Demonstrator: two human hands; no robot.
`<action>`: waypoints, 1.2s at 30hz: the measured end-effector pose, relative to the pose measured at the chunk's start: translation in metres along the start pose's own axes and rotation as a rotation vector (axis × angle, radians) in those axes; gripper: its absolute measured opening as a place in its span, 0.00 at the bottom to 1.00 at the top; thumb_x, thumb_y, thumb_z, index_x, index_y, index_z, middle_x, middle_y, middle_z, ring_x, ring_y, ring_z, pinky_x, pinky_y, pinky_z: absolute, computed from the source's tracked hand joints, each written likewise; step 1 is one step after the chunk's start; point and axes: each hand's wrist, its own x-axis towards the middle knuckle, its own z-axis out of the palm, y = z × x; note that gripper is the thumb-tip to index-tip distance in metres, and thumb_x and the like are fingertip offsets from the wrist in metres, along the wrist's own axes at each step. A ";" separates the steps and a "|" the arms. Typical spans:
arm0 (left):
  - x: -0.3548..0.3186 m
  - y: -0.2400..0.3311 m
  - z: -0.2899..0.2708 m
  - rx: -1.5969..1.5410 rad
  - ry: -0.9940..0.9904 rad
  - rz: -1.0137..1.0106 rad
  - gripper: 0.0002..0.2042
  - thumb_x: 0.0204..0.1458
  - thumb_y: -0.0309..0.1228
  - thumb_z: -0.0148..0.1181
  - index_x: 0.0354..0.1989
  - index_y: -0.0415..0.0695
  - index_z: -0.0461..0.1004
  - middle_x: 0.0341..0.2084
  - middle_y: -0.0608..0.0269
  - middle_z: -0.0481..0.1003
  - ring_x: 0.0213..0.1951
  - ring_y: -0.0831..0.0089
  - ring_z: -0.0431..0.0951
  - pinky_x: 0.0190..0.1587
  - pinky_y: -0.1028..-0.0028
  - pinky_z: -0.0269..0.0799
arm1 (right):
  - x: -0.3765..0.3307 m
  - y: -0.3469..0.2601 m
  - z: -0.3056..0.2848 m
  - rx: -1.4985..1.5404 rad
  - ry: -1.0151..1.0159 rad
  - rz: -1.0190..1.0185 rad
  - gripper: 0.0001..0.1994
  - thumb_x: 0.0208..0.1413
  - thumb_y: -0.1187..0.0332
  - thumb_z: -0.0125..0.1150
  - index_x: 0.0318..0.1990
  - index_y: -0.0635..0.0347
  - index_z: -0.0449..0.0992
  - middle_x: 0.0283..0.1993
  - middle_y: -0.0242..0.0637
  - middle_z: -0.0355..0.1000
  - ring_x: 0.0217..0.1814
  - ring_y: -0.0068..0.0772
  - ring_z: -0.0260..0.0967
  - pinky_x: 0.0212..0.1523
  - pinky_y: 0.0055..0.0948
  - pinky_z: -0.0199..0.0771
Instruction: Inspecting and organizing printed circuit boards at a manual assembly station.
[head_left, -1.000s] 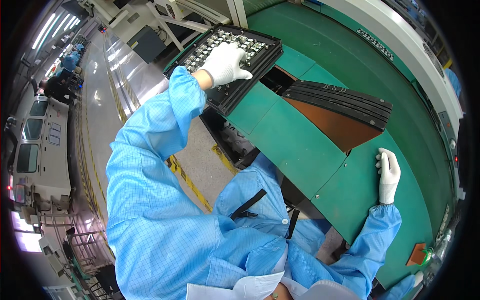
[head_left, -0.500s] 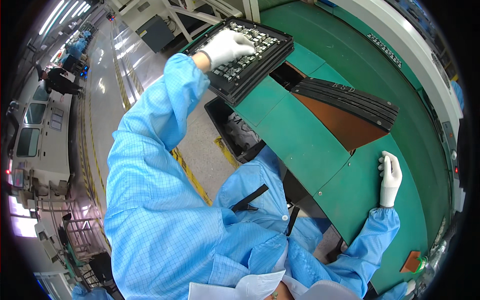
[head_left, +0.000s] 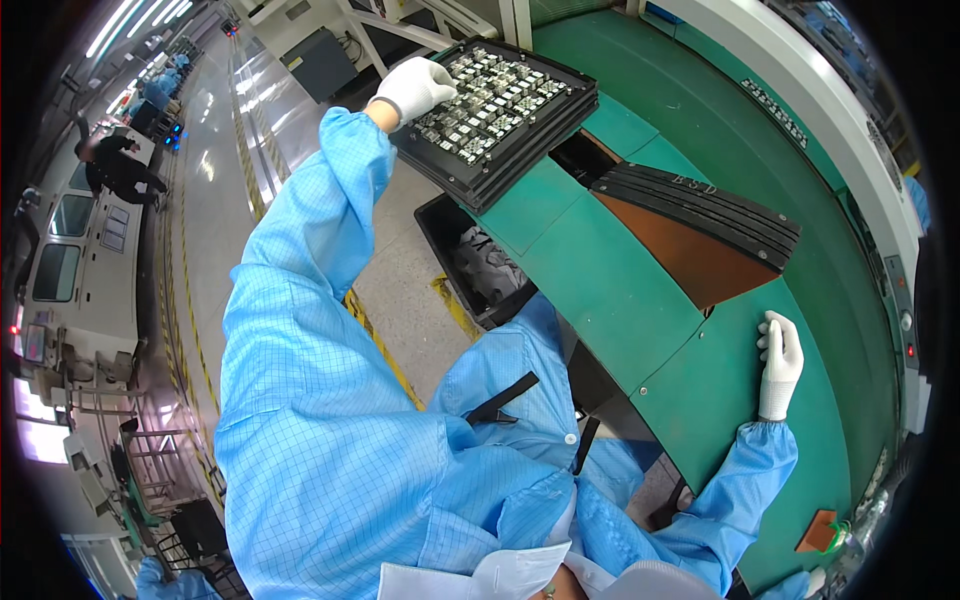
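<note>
My left hand point(head_left: 416, 92), in a white glove, is over the left edge of a black tray point(head_left: 448, 180). Its fingers are curled together; whatever they may pinch is too small or hidden to make out. Rows of small silvery metal parts point(head_left: 492, 108) fill the tray, which lies on top of a stack of similar black trays. My right hand point(head_left: 781, 365), gloved in white too, rests on the green tabletop point(head_left: 640, 290) with its fingers loosely bent and nothing visible in it.
Several black trays point(head_left: 715, 208) lean in a slanted stack on a brown support. Below the table edge stands a black bin point(head_left: 440, 235) containing grey crumpled material. A small brown piece point(head_left: 817, 530) lies at the lower right. A person in dark clothes point(head_left: 120, 165) is far left.
My left hand has drawn back leftward from the middle of the tray to its left edge, uncovering more metal parts. My right hand has stayed nearly still.
</note>
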 end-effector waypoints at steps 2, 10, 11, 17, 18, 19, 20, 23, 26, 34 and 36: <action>0.006 0.000 0.006 0.088 -0.039 0.003 0.13 0.50 0.38 0.64 0.37 0.42 0.84 0.30 0.54 0.82 0.32 0.64 0.81 0.41 0.67 0.76 | 0.000 0.000 0.000 0.006 -0.004 0.009 0.12 0.69 0.64 0.51 0.49 0.60 0.78 0.36 0.27 0.74 0.32 0.14 0.64 0.31 0.16 0.63; 0.036 0.014 0.020 0.360 -0.207 -0.082 0.17 0.46 0.42 0.67 0.38 0.41 0.84 0.36 0.48 0.81 0.39 0.54 0.82 0.44 0.62 0.77 | 0.000 0.000 -0.001 0.015 -0.011 0.002 0.12 0.69 0.65 0.51 0.49 0.60 0.78 0.36 0.27 0.74 0.32 0.13 0.64 0.31 0.15 0.63; 0.041 0.014 0.021 0.379 -0.236 -0.101 0.20 0.45 0.42 0.68 0.40 0.38 0.83 0.40 0.46 0.81 0.41 0.54 0.82 0.46 0.61 0.77 | 0.001 0.001 -0.001 0.019 -0.013 -0.001 0.12 0.69 0.65 0.50 0.49 0.60 0.78 0.36 0.27 0.74 0.32 0.13 0.64 0.31 0.16 0.63; 0.057 0.014 0.021 0.437 -0.334 -0.157 0.26 0.42 0.43 0.72 0.46 0.34 0.80 0.44 0.47 0.80 0.45 0.56 0.82 0.47 0.63 0.78 | 0.001 0.002 -0.001 0.027 -0.022 -0.017 0.12 0.69 0.66 0.50 0.48 0.61 0.78 0.35 0.26 0.73 0.32 0.14 0.64 0.31 0.16 0.63; 0.059 0.015 0.021 0.426 -0.349 -0.166 0.27 0.41 0.43 0.73 0.45 0.34 0.80 0.44 0.47 0.80 0.45 0.57 0.82 0.47 0.63 0.78 | 0.001 0.002 -0.001 0.026 -0.020 -0.016 0.12 0.69 0.66 0.50 0.48 0.61 0.78 0.35 0.26 0.73 0.32 0.14 0.64 0.31 0.16 0.63; 0.061 0.015 0.021 0.426 -0.349 -0.164 0.27 0.41 0.43 0.73 0.45 0.34 0.80 0.44 0.47 0.80 0.45 0.57 0.82 0.47 0.63 0.78 | 0.001 0.001 -0.002 0.026 -0.023 -0.014 0.12 0.69 0.65 0.50 0.48 0.61 0.78 0.35 0.27 0.73 0.32 0.14 0.64 0.31 0.16 0.63; 0.063 0.015 0.021 0.427 -0.369 -0.176 0.28 0.40 0.43 0.73 0.46 0.33 0.80 0.43 0.47 0.81 0.44 0.57 0.82 0.46 0.63 0.78 | 0.000 0.000 -0.002 0.026 -0.025 -0.013 0.12 0.69 0.65 0.50 0.48 0.61 0.78 0.35 0.27 0.73 0.32 0.14 0.64 0.31 0.16 0.63; 0.060 0.011 0.020 0.378 -0.362 -0.170 0.26 0.40 0.43 0.71 0.43 0.32 0.80 0.36 0.48 0.81 0.38 0.58 0.81 0.42 0.63 0.77 | 0.001 0.005 -0.001 0.036 -0.025 -0.014 0.12 0.69 0.65 0.50 0.48 0.60 0.78 0.35 0.27 0.73 0.32 0.14 0.64 0.31 0.16 0.63; 0.058 0.004 0.021 0.334 -0.331 -0.132 0.24 0.41 0.41 0.68 0.40 0.31 0.80 0.31 0.48 0.81 0.32 0.59 0.80 0.40 0.64 0.76 | 0.001 0.002 -0.001 0.045 -0.033 -0.009 0.12 0.69 0.65 0.51 0.48 0.60 0.78 0.35 0.26 0.73 0.32 0.14 0.64 0.31 0.16 0.62; 0.045 0.007 0.018 0.231 -0.241 -0.124 0.24 0.40 0.41 0.68 0.41 0.33 0.81 0.32 0.47 0.81 0.36 0.58 0.81 0.44 0.66 0.75 | 0.001 0.005 -0.002 0.042 -0.027 -0.022 0.12 0.69 0.64 0.51 0.48 0.60 0.78 0.35 0.26 0.73 0.31 0.13 0.63 0.30 0.16 0.62; 0.043 0.009 0.014 0.230 -0.229 -0.101 0.24 0.39 0.42 0.68 0.40 0.33 0.81 0.31 0.47 0.81 0.35 0.60 0.81 0.44 0.66 0.75 | 0.001 0.004 -0.002 0.038 -0.027 -0.027 0.12 0.68 0.64 0.51 0.48 0.60 0.78 0.35 0.26 0.73 0.31 0.13 0.63 0.30 0.16 0.61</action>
